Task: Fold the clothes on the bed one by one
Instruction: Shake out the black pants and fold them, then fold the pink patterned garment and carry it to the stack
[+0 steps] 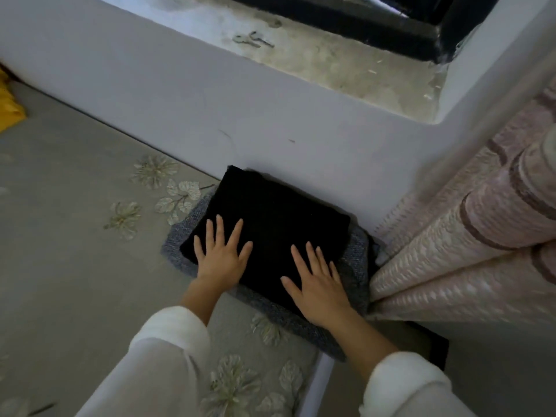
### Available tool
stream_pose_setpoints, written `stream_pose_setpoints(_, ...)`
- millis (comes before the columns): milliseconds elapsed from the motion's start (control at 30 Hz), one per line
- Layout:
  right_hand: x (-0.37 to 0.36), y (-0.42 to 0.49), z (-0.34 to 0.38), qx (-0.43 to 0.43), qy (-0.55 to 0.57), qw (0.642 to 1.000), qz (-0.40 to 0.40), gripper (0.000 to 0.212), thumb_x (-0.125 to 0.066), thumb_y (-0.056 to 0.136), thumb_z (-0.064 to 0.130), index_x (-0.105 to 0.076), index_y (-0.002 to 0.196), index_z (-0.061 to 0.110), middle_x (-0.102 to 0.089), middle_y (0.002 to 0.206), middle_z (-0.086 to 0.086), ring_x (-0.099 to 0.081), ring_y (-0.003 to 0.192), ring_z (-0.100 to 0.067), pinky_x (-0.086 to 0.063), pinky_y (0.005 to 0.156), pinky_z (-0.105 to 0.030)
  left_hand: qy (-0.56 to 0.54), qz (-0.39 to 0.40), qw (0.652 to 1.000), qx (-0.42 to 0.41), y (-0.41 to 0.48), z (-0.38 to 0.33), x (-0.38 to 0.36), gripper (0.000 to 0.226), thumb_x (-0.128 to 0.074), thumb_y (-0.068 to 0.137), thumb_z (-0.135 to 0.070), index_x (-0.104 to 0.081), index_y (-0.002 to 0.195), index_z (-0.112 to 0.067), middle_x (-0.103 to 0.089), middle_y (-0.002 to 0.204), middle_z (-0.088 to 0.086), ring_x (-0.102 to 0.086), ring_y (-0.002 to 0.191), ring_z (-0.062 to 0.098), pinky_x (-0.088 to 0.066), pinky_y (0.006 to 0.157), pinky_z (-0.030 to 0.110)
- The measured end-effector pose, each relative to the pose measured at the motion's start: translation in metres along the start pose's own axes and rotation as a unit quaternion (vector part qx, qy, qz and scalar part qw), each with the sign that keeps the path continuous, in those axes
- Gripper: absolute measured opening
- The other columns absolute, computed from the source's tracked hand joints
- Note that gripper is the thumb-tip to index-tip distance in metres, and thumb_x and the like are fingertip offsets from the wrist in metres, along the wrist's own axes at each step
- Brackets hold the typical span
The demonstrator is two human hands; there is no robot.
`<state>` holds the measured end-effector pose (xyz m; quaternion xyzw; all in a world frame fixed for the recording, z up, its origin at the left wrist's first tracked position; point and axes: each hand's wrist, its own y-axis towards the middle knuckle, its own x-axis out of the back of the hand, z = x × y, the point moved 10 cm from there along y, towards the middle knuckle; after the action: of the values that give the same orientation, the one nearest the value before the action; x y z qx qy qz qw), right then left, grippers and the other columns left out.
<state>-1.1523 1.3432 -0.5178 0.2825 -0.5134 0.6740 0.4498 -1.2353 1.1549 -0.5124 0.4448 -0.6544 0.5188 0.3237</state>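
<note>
Grey floral bedding covers the bed, where, against the pale wall and beside a pink curtain, a folded black garment lies on a folded grey knit, with the left hand and right hand pressing flat on it, each grip wide, fingers spread.

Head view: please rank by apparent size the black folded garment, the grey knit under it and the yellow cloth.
1. grey knit, showing past the black folded garment
2. black folded garment
3. yellow cloth, cut off by frame
</note>
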Motion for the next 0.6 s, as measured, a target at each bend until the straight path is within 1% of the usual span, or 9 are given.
stream_pose_setpoints(67,0.002,0.000,0.001,-0.011,-0.005,1.000,0.023,0.068,-0.018,0.096,0.062,0.018,0.149,0.036,0.020,0.159,0.000,0.019,0.146,-0.020,0.007,0.117,-0.043,-0.010,0.035,0.999,-0.005,0.001,-0.002,0.005,0.060,-0.025,0.098,-0.057,-0.002,0.151,-0.040,0.013,0.160,0.003,0.020,0.145,0.023,0.011,0.114,0.049)
stream_pose_setpoints(100,0.006,-0.003,0.003,-0.015,-0.005,1.000,0.022,0.068,-0.020,0.097,0.059,0.015,0.150,0.034,0.019,0.160,-0.001,0.017,0.146,-0.021,0.005,0.117,-0.044,-0.018,0.031,0.999,-0.012,-0.005,-0.004,0.012,0.059,-0.026,0.098,-0.054,-0.005,0.151,-0.038,0.011,0.160,0.003,0.018,0.145,0.023,0.009,0.115,0.048)
stream_pose_setpoints(133,0.011,-0.009,0.005,-0.017,-0.008,1.000,0.008,0.068,-0.022,0.098,0.056,0.012,0.151,0.031,0.017,0.160,-0.002,0.015,0.147,-0.022,0.004,0.117,-0.045,-0.033,0.014,0.999,-0.022,-0.014,-0.005,0.019,0.059,-0.028,0.099,-0.051,-0.008,0.152,-0.035,0.008,0.161,0.004,0.016,0.146,0.023,0.007,0.116,0.047)
stream_pose_setpoints(200,0.025,-0.030,0.014,-0.007,-0.026,0.998,-0.059,0.065,-0.028,0.099,0.048,-0.002,0.153,0.025,0.010,0.161,-0.001,0.010,0.148,-0.020,-0.002,0.117,-0.044,-0.087,-0.042,0.995,-0.034,-0.045,-0.002,0.031,0.057,-0.031,0.101,-0.045,-0.012,0.153,-0.029,0.003,0.161,0.004,0.011,0.147,0.024,0.000,0.118,0.044)
stream_pose_setpoints(267,0.030,-0.059,0.030,0.021,-0.036,0.994,-0.105,0.059,-0.033,0.099,0.044,-0.014,0.152,0.024,0.004,0.161,0.002,0.004,0.148,-0.017,-0.008,0.116,-0.042,-0.149,-0.068,0.986,-0.018,-0.089,0.012,0.028,0.056,-0.033,0.102,-0.041,-0.015,0.152,-0.026,0.001,0.161,0.003,0.007,0.148,0.023,-0.005,0.118,0.041)
stream_pose_setpoints(367,0.008,-0.100,0.057,0.049,-0.030,0.996,-0.062,0.058,-0.036,0.098,0.044,-0.018,0.149,0.025,0.002,0.160,0.005,-0.002,0.146,-0.017,-0.013,0.114,-0.042,-0.175,-0.053,0.982,0.037,-0.161,0.043,0.005,0.055,-0.033,0.102,-0.038,-0.015,0.152,-0.024,-0.001,0.161,0.005,0.001,0.148,0.024,-0.009,0.118,0.036)
stream_pose_setpoints(433,-0.008,-0.128,0.081,0.064,-0.038,0.997,-0.032,0.057,-0.039,0.098,0.044,-0.020,0.148,0.024,-0.001,0.160,0.005,-0.004,0.146,-0.019,-0.014,0.113,-0.043,-0.186,-0.057,0.978,0.080,-0.209,0.067,-0.004,0.053,-0.033,0.102,-0.036,-0.020,0.151,-0.020,-0.008,0.160,0.009,-0.008,0.147,0.025,-0.011,0.117,0.033)
stream_pose_setpoints(500,-0.024,-0.160,0.114,0.101,-0.063,0.993,-0.023,0.057,-0.041,0.097,0.044,-0.023,0.147,0.022,-0.005,0.159,0.002,-0.008,0.145,-0.021,-0.015,0.113,-0.042,-0.203,-0.076,0.970,0.113,-0.261,0.090,-0.006,0.051,-0.034,0.103,-0.033,-0.025,0.150,-0.017,-0.017,0.158,0.011,-0.017,0.145,0.025,-0.014,0.115,0.029)
stream_pose_setpoints(600,-0.056,-0.213,0.171,0.167,-0.112,0.979,-0.023,0.059,-0.042,0.095,0.047,-0.026,0.146,0.020,-0.013,0.158,-0.001,-0.019,0.141,-0.021,-0.020,0.111,-0.038,-0.224,-0.117,0.954,0.161,-0.349,0.134,-0.010,0.049,-0.035,0.102,-0.032,-0.030,0.148,-0.014,-0.026,0.155,0.012,-0.022,0.143,0.025,-0.017,0.114,0.031)
